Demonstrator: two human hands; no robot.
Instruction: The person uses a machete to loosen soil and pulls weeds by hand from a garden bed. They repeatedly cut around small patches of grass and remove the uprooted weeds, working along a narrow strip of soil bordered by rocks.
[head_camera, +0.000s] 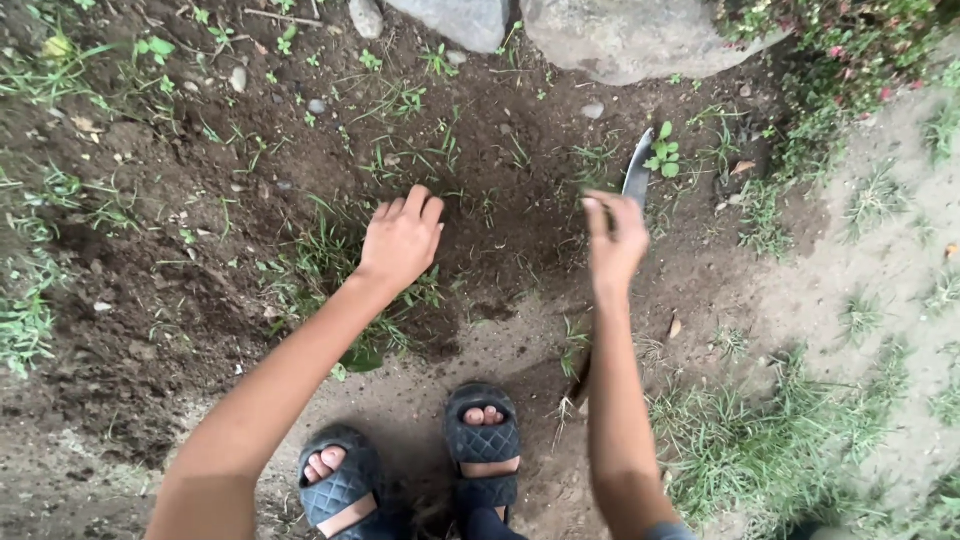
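Outdoors, looking straight down over a patch of dark, loose soil. Left hand at frame centre, palm down, fingers together and curled loosely, pressed toward a grass tuft; whether closed on any blades cannot be told, hidden under the hand. Probably placed low to steady or gather the tuft near its roots. Right hand right of centre, clamped around a knife handle, blade pointing up and away toward the upper right, slightly blurred. Held raised and clear of the other hand, likely to keep the edge away from the fingers.

Below, two feet in black quilted sandals at bottom centre, planted on paler packed earth just short of the dug patch. Large grey rocks along the top edge, small pebbles scattered in the soil at upper left. Sparse weeds and seedlings dotted across the dirt; thicker grass at lower right. Pale sandy ground along the right side, a bush with small pink flowers in the upper right corner.
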